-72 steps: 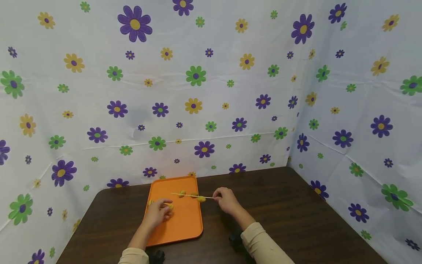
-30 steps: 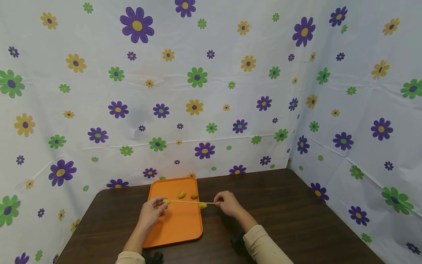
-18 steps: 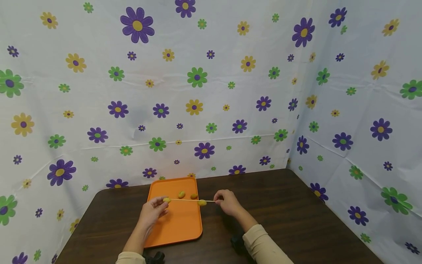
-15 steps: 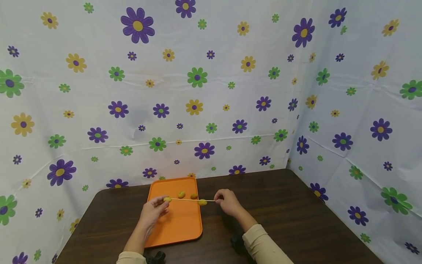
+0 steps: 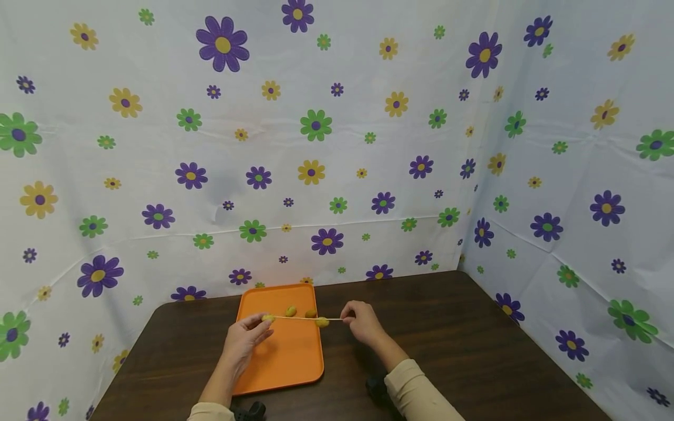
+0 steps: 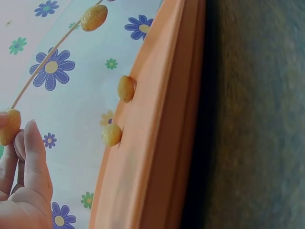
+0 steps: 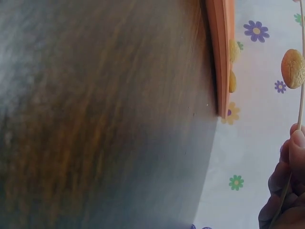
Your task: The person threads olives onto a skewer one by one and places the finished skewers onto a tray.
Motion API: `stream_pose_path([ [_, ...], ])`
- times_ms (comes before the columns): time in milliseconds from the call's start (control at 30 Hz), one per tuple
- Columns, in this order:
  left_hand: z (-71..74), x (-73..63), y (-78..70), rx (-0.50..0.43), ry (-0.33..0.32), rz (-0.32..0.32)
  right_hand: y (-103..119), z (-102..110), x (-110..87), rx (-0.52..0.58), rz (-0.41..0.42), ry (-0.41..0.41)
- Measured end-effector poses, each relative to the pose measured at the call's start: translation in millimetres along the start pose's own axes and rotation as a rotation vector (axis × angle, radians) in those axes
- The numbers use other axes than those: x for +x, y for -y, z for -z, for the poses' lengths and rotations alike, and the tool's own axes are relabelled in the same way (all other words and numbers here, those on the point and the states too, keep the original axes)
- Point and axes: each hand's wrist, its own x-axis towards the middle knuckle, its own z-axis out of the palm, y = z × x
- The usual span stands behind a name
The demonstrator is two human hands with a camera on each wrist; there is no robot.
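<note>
Currently, a thin, pale wooden skewer point(image 5: 300, 318) is held roughly level above a rectangular orange tray point(image 5: 286, 359) with a raised rim. The right hand point(image 5: 364, 325) pinches the skewer between thumb and fingertips, just outside the right rim; in the right wrist view, the rear end of the skewer runs back along the curled fingers. The left hand point(image 5: 242, 341), above the left part of the tray, clamps a small, oval, yellow fruit-like piece point(image 6: 10, 128) between thumb and fingers. The skewer's far end meets this piece; the depth of entry cannot be told. A second oval yellow piece point(image 6: 94, 18) is carried on the skewer, near the right hand and well apart from the first.

Two further yellow pieces point(image 5: 291, 311) point(image 5: 310, 314) lie on the tray near its far right corner, close together but not touching. The tray rests on a dark brown wood-grain table point(image 5: 447, 339). A white sheet point(image 5: 368, 105) printed with purple, yellow and green flowers stands behind the table. Beige sleeves point(image 5: 418, 392) cover both forearms.
</note>
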Motion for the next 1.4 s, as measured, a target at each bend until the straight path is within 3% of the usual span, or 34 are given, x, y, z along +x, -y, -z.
stream_pose_path([
  [200, -1.6, -0.3, 2.0, 0.069, 0.023, -0.019, -3, -2, -0.6, -0.015, 0.001, 0.004],
  [1167, -9.5, -6.6, 4.0, 0.148, 0.066, -0.088, 9, -14, -0.6, -0.023, 0.043, 0.015],
  [1400, -12.2, -7.3, 5.6, 0.154, 0.059, -0.092, 15, -18, -2.1, -0.004, 0.015, 0.025],
])
